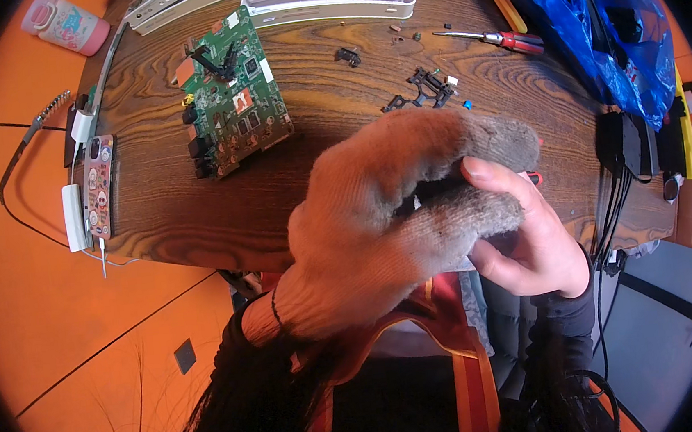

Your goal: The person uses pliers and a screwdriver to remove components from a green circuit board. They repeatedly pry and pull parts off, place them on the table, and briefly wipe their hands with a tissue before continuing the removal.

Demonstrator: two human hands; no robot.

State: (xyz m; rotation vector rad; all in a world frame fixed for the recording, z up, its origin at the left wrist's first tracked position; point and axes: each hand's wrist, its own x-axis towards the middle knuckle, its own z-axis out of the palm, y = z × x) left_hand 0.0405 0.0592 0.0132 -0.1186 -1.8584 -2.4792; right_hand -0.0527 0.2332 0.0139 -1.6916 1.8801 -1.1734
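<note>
A knitted work glove [379,221], greyed at the fingertips, covers my left hand [362,214]. Its fingers arch forward with the thumb apart below them. Shadow fills the gap between, and I make out nothing held there. My bare right hand [541,240] closes from the right around the glove's thumb end, one finger above and one below it. Just behind the right hand a small red and black piece [534,177] peeks out, mostly hidden. Beyond the hands, a green circuit board [241,102] with black connectors lies on the wooden table [335,93].
White device housings [328,8] stand at the far edge. Small black plastic parts [421,90] and a red-handled screwdriver [512,41] lie farther back. A blue plastic bag [592,22] and a black adapter [626,142] sit right; a phone [101,188] and pink bottle [70,26] left.
</note>
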